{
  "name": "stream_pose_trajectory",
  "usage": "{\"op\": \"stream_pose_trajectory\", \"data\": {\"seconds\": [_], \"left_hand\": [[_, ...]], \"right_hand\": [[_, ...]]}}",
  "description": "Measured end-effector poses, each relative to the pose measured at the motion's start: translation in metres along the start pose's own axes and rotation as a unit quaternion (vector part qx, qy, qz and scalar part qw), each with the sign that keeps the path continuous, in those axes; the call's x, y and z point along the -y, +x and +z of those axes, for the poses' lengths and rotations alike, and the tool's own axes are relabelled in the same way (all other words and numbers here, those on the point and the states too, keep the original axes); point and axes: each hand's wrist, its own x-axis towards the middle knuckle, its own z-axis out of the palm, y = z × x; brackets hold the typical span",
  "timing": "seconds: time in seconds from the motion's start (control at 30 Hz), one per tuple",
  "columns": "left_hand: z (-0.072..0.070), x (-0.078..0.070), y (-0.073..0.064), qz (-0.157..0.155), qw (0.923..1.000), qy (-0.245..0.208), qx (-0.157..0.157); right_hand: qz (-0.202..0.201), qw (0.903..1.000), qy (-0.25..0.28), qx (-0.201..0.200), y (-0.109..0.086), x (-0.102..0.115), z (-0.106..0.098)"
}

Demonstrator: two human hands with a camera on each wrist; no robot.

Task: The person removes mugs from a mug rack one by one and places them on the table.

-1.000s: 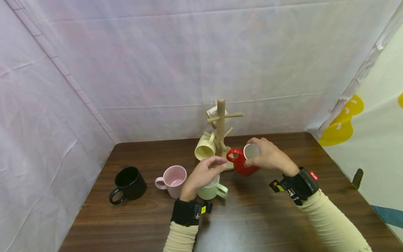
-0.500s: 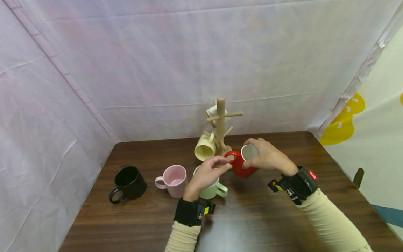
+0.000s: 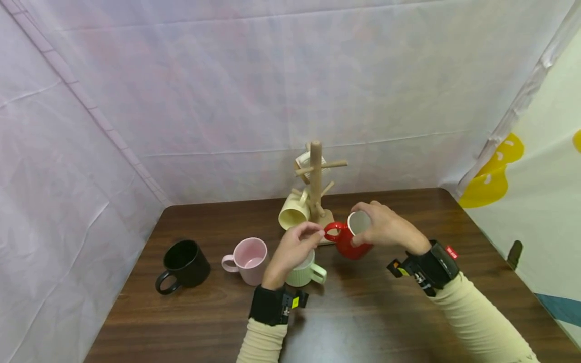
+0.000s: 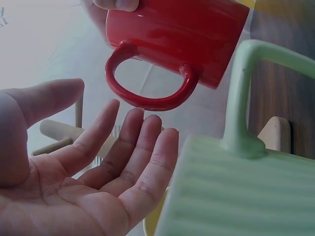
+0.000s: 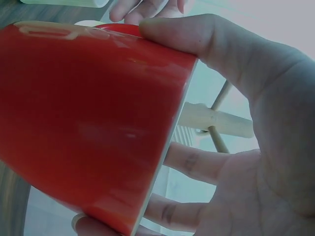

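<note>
With thumb and fingers around its rim, my right hand (image 3: 388,228) grips a red mug (image 3: 348,247) with a white inside, tilted above the table, its handle turned left. In the right wrist view the thumb (image 5: 172,32) and fingers hold the red mug (image 5: 88,123) from both sides. My left hand (image 3: 292,252) is at the red handle (image 4: 147,104); the left wrist view shows its fingers loosely extended, tips close under the handle, not curled round it. Whether they touch is unclear. Below the left hand stands a light green ribbed mug (image 3: 300,276), partly hidden by it.
Behind the hands stands a wooden mug tree (image 3: 315,184). A cream-yellow mug (image 3: 292,214) hangs from a lower peg, a white mug (image 3: 303,161) higher up. A pink mug (image 3: 250,259) and a black mug (image 3: 187,264) stand upright on the table (image 3: 190,327) to the left.
The red mug has shifted slightly left and down with my right hand. My left hand has moved a little right to the mug's handle. The other mugs stay put.
</note>
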Motion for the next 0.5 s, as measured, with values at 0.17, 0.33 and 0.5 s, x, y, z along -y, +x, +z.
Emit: {"op": "stream_pose_trajectory", "data": {"seconds": [0.17,0.33,0.5], "left_hand": [[0.002,0.013,0.007,-0.018,0.9998,0.003,-0.01],[0.006,0.013,0.01,-0.029,0.9995,0.009,-0.01],[0.01,0.014,0.01,-0.024,0.9997,0.009,0.0]], "right_hand": [[-0.004,0.9999,0.003,0.009,-0.001,0.0,0.001],[-0.008,0.9996,0.002,0.025,-0.003,0.0,0.002],[-0.015,0.9993,-0.008,0.033,-0.005,-0.001,0.001]]}}
